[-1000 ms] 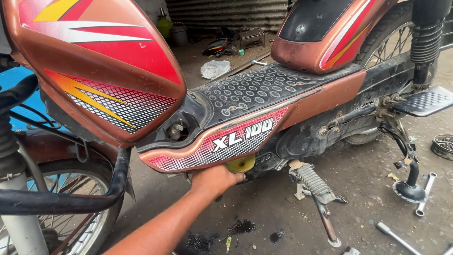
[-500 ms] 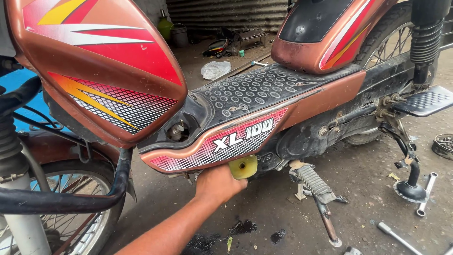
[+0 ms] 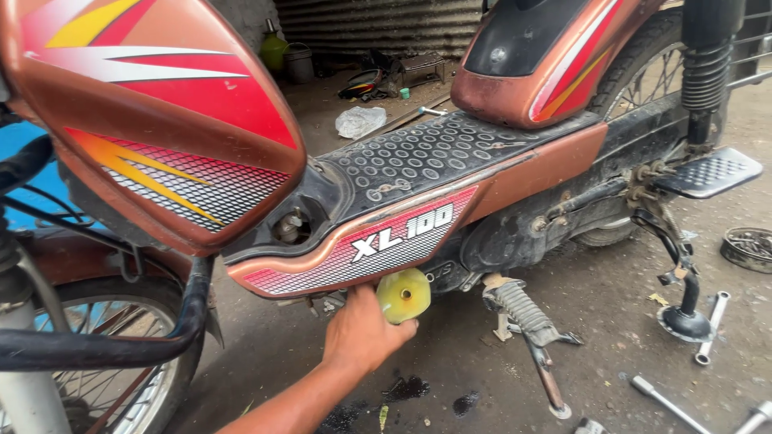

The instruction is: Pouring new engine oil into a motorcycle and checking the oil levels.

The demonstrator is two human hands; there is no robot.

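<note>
A single hand (image 3: 363, 331) reaches in from below the moped's red and copper side panel (image 3: 378, 241), its fingers curled round a small yellow plastic handle (image 3: 403, 295), most likely that of a screwdriver, whose round end faces the camera. Which hand it is cannot be told for sure; by the thumb's side it looks like the right, and no other hand shows. The grip is closed on the handle, thumb underneath and fingers wrapped over the far side. The handle sits just under the lower edge of the side panel, near the engine and to the left of the kick-starter spring (image 3: 519, 305).

To do this well, the tool should probably stay straight in line with whatever it drives under the panel, with steady push so the tip does not slip. The forearm rises from the bottom edge, wrist bent slightly upward, knuckles toward the panel.
</note>
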